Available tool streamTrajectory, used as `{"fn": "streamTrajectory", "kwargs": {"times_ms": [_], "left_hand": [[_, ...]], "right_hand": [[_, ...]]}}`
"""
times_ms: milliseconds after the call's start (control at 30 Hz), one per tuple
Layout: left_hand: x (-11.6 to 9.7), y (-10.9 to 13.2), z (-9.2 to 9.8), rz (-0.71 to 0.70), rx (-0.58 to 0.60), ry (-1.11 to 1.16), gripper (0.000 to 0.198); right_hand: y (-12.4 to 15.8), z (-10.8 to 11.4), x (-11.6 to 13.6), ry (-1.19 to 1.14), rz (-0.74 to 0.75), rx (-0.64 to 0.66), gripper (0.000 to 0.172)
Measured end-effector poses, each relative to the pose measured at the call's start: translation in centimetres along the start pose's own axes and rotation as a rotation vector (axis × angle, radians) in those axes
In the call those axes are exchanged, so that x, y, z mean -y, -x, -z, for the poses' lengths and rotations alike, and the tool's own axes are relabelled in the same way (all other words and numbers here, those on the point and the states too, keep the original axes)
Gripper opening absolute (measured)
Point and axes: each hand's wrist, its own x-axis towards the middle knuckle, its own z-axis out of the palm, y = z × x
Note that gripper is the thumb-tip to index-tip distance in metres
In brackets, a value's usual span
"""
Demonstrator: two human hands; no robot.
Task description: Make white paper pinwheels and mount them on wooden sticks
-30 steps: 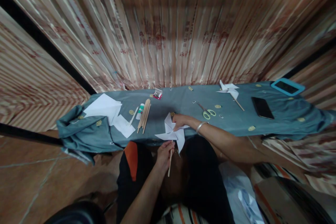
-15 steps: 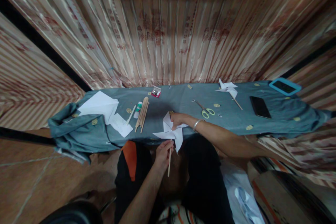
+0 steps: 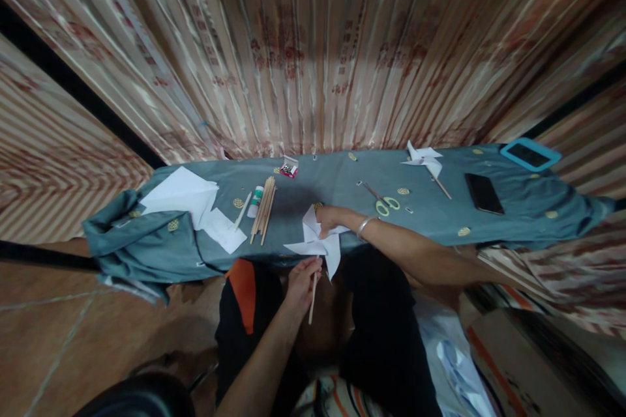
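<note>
A white paper pinwheel (image 3: 317, 246) is held above my lap at the table's front edge. Pinched in my left hand (image 3: 304, 273), just below the blades, is its thin wooden stick (image 3: 312, 306), which hangs down between my knees. My right hand (image 3: 330, 219), with a silver bangle at the wrist, reaches in from the right. Its thumb points at the pinwheel's centre and its other fingers are partly hidden behind the blades, gripping the paper. The pin at the centre is too small to make out.
On the blue-green cloth (image 3: 337, 176) lie paper sheets (image 3: 180, 192), a white pen (image 3: 242, 210), a glue stick (image 3: 255, 201), wooden sticks (image 3: 264, 210), a small box of pins (image 3: 289, 167), scissors (image 3: 384, 203), another pinwheel (image 3: 424, 158), a phone (image 3: 483, 193) and a blue-framed device (image 3: 531, 155).
The view has shifted slightly. Both hands keep their hold on the pinwheel, and the stick's lower end has swung a little to the left.
</note>
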Motion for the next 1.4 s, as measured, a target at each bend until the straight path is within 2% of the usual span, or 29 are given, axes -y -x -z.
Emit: {"fn": "streamTrajectory", "kwargs": {"times_ms": [133, 367, 433, 567, 733, 1100, 1400], "left_hand": [[-0.1, 0.4, 0.5, -0.038, 0.016, -0.022, 0.025], [0.2, 2.8, 2.7, -0.091, 0.075, -0.12, 0.041], [0.3, 3.3, 2.9, -0.102, 0.071, -0.143, 0.044], [0.5, 3.9, 2.8, -0.133, 0.069, -0.153, 0.045], [0.3, 4.0, 2.7, -0.163, 0.074, -0.162, 0.043], [-1.6, 3.0, 3.7, -0.169, 0.084, -0.24, 0.037], [1.2, 4.0, 1.7, -0.141, 0.085, -0.191, 0.046]], "right_hand": [[0.5, 0.1, 0.0, -0.014, 0.024, -0.021, 0.032], [2.2, 0.2, -0.3, -0.049, 0.033, 0.013, 0.018], [2.2, 0.2, -0.2, -0.052, 0.017, 0.036, 0.024], [1.8, 0.2, 0.2, -0.059, -0.01, 0.052, 0.033], [1.7, 0.1, 0.3, -0.002, -0.017, 0.07, 0.029], [1.3, 0.7, 0.7, 0.068, 0.009, 0.055, 0.023], [1.5, 0.5, 1.0, 0.109, -0.018, 0.05, 0.024]]}}
